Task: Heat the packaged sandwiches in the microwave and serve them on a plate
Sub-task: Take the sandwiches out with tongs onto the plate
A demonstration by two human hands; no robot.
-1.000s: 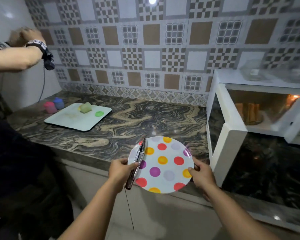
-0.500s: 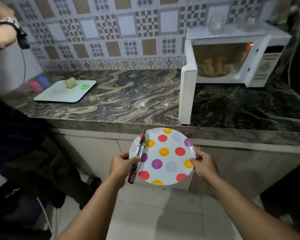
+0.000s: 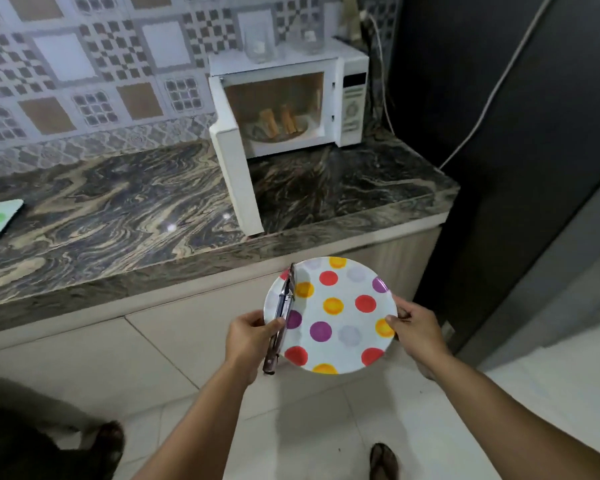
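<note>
With the microwave (image 3: 288,98) door open and 2 sandwiches (image 3: 279,121) inside, serving remained: left hand (image 3: 248,336) gripped tongs (image 3: 281,317) against the empty plate (image 3: 340,306), right hand (image 3: 418,327) pinching its rim.

Between my left hand (image 3: 248,336) and my right hand (image 3: 418,329) the dotted plate (image 3: 340,317) looks like smooth, glossy plastic, the tongs (image 3: 283,315) under my left thumb are shiny metal, and ahead lie the polished stone table (image 3: 118,216) and glossy white microwave (image 3: 352,98).
</note>
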